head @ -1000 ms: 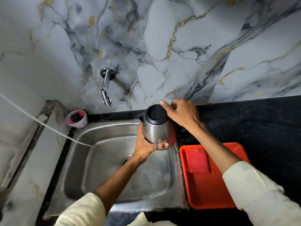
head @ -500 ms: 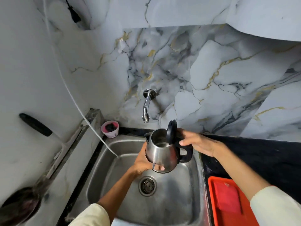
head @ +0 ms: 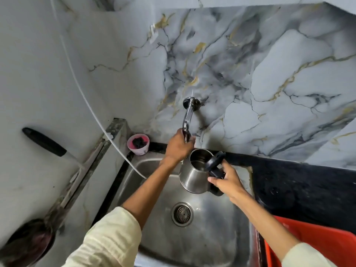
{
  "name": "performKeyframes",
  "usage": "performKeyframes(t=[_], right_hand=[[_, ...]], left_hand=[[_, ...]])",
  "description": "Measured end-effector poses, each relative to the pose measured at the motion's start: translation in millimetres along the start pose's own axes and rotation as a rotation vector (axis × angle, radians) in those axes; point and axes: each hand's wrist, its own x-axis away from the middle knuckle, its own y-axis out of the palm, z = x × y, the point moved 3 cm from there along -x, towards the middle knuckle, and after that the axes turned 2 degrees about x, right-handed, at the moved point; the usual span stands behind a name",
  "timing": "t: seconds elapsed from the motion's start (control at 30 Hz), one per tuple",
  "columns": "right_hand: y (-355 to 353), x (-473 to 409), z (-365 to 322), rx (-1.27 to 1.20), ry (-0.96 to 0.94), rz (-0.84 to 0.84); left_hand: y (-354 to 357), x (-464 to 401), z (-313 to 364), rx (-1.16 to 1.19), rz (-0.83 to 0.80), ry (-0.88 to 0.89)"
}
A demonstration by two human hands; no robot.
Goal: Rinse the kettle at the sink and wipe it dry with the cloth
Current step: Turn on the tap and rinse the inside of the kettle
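Note:
A steel kettle (head: 192, 176) with its black lid (head: 214, 160) flipped open hangs over the steel sink (head: 212, 237), just below the wall tap (head: 187, 116). My right hand (head: 227, 182) grips the kettle's black handle on its right side. My left hand (head: 178, 146) is closed around the lower end of the tap, right beside the kettle's rim. No water stream is visible. The cloth is not in sight.
A red tray (head: 316, 245) sits on the black counter (head: 300, 187) at the lower right. A pink cup (head: 138, 144) stands at the sink's back left corner. A white hose (head: 92, 110) runs down into the sink. A black-handled pan (head: 28, 245) rests at left.
My left hand let go of the kettle's body and went up to grasp the tap. The kettle now hangs from my right hand alone, closer under the tap.

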Motion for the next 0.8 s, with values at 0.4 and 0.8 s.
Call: performKeyframes(t=[0.4,0.8], right_hand=[[24,-20,-8,-0.089,-0.069,0.002],[29,-10,36,-0.204,0.050,0.056]], left_hand=[[-6,-14,-2,-0.136,0.095,0.094],[-45,4,-73,-0.711,-0.272,0.787]])
